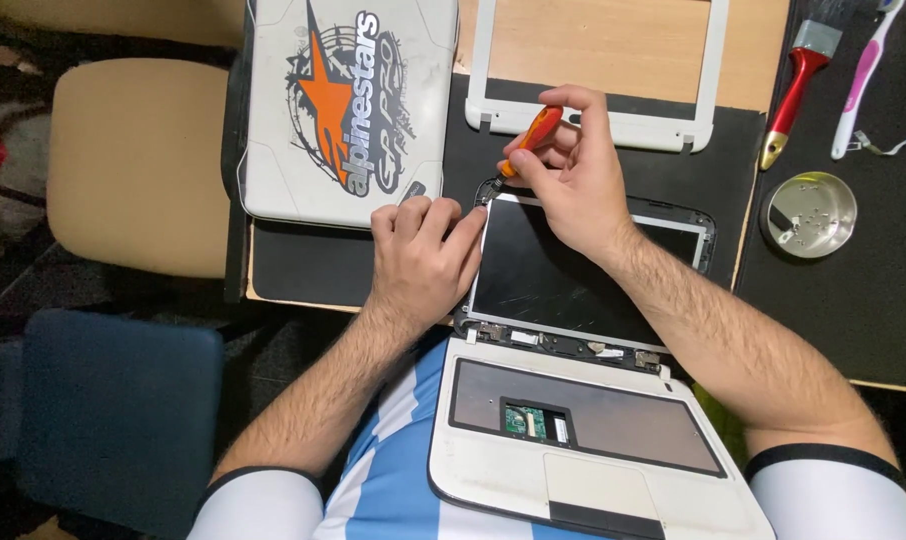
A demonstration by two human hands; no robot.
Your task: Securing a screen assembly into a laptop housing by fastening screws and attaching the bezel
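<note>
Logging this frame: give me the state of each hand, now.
Left hand: holds nothing, fingertips pressing the screen panel at its top-left corner.
Right hand: closed on the orange screwdriver, tip at that corner.

screen panel [553,270] looks glossy black, bezel [598,125] smooth white plastic, little dish [808,213] shiny metal, desk [593,40] matt wood

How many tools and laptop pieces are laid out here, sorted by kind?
Screwdrivers: 1, orange-handled, in the right hand
Brushes: 2, a red-handled paintbrush and a pink toothbrush
Metal dishes: 1
Laptops: 2, the open one, steadied by the left hand, and a closed one
Loose screen bezels: 1
Total: 7
</note>
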